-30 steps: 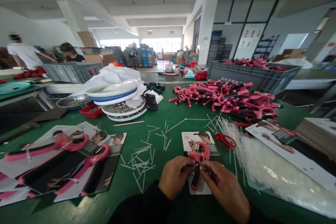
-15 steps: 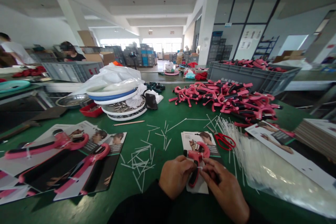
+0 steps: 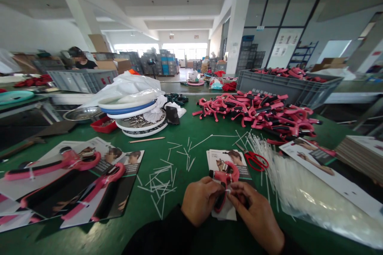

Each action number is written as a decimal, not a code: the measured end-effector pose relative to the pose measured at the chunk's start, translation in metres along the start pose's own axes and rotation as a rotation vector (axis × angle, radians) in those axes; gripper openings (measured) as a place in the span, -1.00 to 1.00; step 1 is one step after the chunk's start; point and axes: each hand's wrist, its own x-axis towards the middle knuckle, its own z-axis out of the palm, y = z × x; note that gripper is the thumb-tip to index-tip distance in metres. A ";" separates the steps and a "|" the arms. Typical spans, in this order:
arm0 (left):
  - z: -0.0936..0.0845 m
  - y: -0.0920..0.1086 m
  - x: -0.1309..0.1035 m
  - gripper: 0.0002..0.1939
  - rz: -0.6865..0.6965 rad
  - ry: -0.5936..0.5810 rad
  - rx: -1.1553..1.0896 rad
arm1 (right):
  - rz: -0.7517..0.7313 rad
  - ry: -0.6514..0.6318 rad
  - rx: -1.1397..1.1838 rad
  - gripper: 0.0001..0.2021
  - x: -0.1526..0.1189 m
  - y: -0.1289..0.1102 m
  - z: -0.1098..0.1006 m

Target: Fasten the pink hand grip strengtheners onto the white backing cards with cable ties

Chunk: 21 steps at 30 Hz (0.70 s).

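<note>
A pink-and-black hand grip (image 3: pixel 231 170) lies on a printed card (image 3: pixel 214 157) in front of me. A thin white cable tie (image 3: pixel 228 191) crosses its handles. My left hand (image 3: pixel 201 199) is closed at the left of the grip, its thumb and forefinger pinched at the tie. From the right, my right hand (image 3: pixel 253 209) pinches the tie too, with its fingers curled in. The fingertips partly cover the handles and the tie's ends. Red-handled scissors (image 3: pixel 256 161) lie just beyond the card's right edge.
Cut tie pieces (image 3: pixel 160 185) are scattered on the green table. Carded hand grips (image 3: pixel 104 185) lie left. A pile of loose grips (image 3: pixel 254 111) is behind, before a grey crate (image 3: pixel 278 87). A bag of cable ties (image 3: pixel 323 203) lies right. Stacked round trays (image 3: pixel 125 105) stand back left.
My hands stay pinched at the tie, with only slight finger movement. At the far left, a person in white has moved mostly out of view.
</note>
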 end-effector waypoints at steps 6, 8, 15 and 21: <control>-0.001 0.000 0.001 -0.79 -0.020 0.012 -0.021 | 0.001 0.000 -0.008 -0.78 0.002 -0.003 -0.003; -0.001 0.001 0.001 -0.79 -0.020 0.007 -0.016 | 0.004 -0.017 -0.003 -0.78 0.002 -0.002 -0.002; 0.001 0.000 0.001 -0.79 -0.004 0.009 0.015 | -0.003 -0.059 -0.022 -0.78 0.005 -0.006 -0.005; 0.000 0.000 0.001 -0.78 0.005 0.016 0.023 | 0.007 -0.194 -0.013 -0.86 0.012 -0.012 -0.012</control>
